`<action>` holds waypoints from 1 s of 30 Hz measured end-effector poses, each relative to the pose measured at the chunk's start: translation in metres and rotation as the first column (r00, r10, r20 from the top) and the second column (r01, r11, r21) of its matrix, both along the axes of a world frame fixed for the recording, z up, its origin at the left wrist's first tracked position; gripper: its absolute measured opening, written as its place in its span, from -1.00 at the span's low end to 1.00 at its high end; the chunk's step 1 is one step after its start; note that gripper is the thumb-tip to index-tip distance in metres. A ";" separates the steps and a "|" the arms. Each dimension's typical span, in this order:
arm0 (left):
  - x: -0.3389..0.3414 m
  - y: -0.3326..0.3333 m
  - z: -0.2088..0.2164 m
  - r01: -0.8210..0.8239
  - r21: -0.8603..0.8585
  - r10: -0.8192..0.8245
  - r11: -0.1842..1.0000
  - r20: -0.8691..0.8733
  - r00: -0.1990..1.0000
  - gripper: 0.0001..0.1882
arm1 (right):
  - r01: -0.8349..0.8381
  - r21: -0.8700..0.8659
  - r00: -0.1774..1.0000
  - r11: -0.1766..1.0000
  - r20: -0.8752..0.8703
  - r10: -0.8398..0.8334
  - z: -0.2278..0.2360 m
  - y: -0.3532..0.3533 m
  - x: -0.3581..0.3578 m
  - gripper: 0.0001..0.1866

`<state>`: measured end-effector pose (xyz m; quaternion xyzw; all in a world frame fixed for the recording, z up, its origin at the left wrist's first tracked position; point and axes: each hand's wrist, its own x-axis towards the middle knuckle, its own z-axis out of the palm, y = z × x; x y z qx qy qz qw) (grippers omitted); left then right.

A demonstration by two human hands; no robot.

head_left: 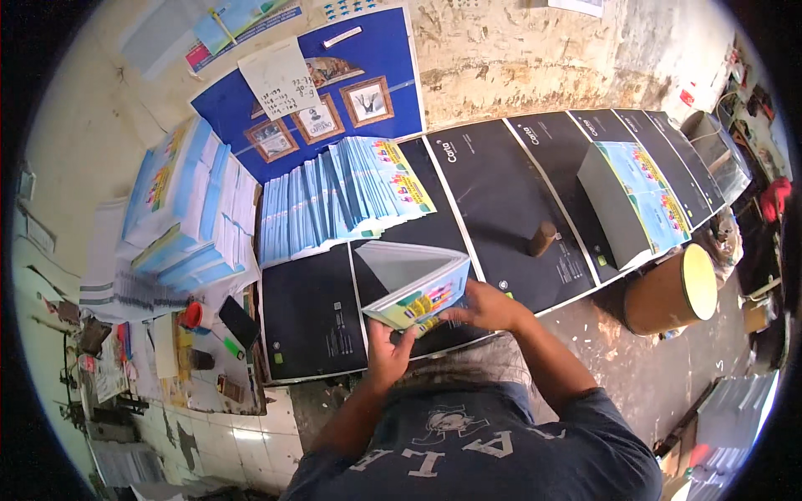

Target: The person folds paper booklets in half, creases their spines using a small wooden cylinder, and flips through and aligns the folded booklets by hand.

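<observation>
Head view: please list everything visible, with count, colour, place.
table: one, black, centre
held booklet: one, pale blue, above table
fanned booklets: many, blue, table's left end
piled booklets: many, blue, far left
booklet stack: one, blue-topped, table's right
cylinder: one, brown, on table
drum: one, brown, floor right
board: one, blue, back wall
note: one, white, over board
flat slab: one, black, left
clutter: uncountable, mixed, both sides
left hand: one, bare, booklet's near corner
right hand: one, bare, booklet's right side
forearms: two, bare, lower middle
shirt: one, dark, lower edge

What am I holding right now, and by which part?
A colourful-covered booklet, in both hands: your left hand holds it at the near edge, your right hand near its lower right side.
</observation>
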<state>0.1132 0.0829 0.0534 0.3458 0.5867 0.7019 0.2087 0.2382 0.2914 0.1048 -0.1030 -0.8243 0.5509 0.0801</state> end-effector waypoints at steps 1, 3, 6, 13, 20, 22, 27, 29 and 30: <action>-0.010 -0.002 0.003 -0.027 -0.132 -0.010 0.991 -0.267 0.964 -0.58 | 0.043 0.082 0.998 0.996 -0.044 -0.039 0.028 -0.002 0.007 -0.09; -0.011 -0.006 0.009 -0.049 -0.166 -0.018 0.985 -0.381 0.924 -0.64 | 0.237 0.342 0.927 0.909 -0.360 -0.106 0.096 -0.010 0.019 0.03; -0.008 -0.011 0.015 -0.047 -0.200 -0.044 0.979 -0.426 0.903 -0.74 | 0.285 0.678 0.849 0.678 -0.506 0.149 0.202 -0.019 0.043 0.26; -0.010 -0.006 0.011 0.011 -0.206 -0.067 0.979 -0.268 0.961 -0.70 | 0.135 0.824 0.928 0.550 -0.299 0.221 0.221 -0.024 0.017 0.45; -0.009 -0.016 0.021 0.009 -0.184 -0.077 0.983 -0.365 0.928 -0.72 | 0.058 0.616 0.959 0.785 -0.252 0.128 0.174 0.006 0.027 0.25; -0.012 -0.018 0.014 -0.036 -0.169 -0.037 0.985 -0.412 0.910 -0.74 | 0.120 0.329 0.950 0.937 -0.312 -0.012 0.134 0.018 0.030 0.13; -0.015 -0.009 0.029 0.014 -0.187 -0.097 0.982 -0.445 0.890 -0.79 | 0.169 0.017 0.985 0.985 0.041 -0.170 0.019 -0.018 0.006 -0.37; -0.018 -0.013 0.045 0.084 -0.209 -0.160 0.974 -0.377 0.912 -0.80 | 0.270 -0.119 0.961 0.955 0.096 -0.260 0.010 -0.027 -0.001 -0.51; -0.019 -0.015 0.051 0.116 -0.252 -0.186 0.961 -0.275 0.943 -0.77 | 0.259 -0.227 0.965 0.939 0.011 -0.264 0.005 -0.028 -0.003 -0.56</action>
